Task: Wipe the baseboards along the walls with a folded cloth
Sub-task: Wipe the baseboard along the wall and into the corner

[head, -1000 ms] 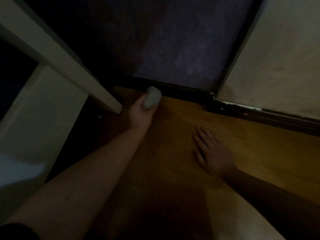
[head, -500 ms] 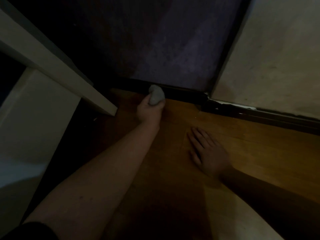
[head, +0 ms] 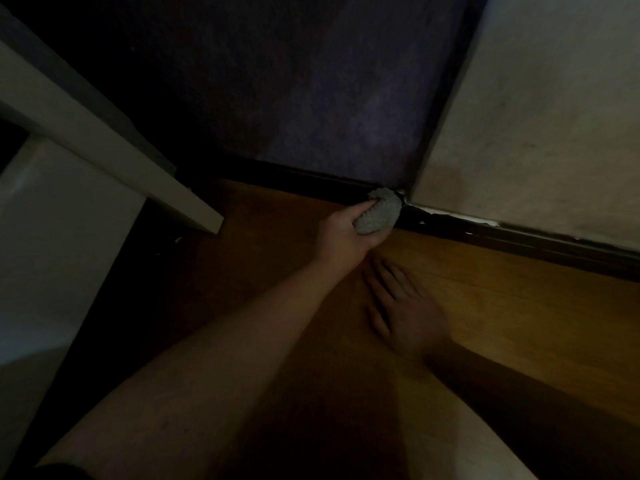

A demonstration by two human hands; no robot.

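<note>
Baseboard [head: 311, 183], dark along the purple wall [head: 329, 98], meets the grey bunched cloth [head: 379, 216] right at the corner. Her left hand [head: 346, 233] clutches that cloth against it, while the right hand [head: 405, 306] lies flat, fingers spread, on the wooden floor [head: 519, 306] nearby.

cloth [head: 379, 216] grey, bumpy | baseboard [head: 519, 237] dark brown | floor [head: 519, 306] amber wood

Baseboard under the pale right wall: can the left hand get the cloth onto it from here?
Probably yes. The left hand grips the cloth at the corner where that baseboard starts, and the floor along it looks bare. The right hand rests flat, short of it.
</note>
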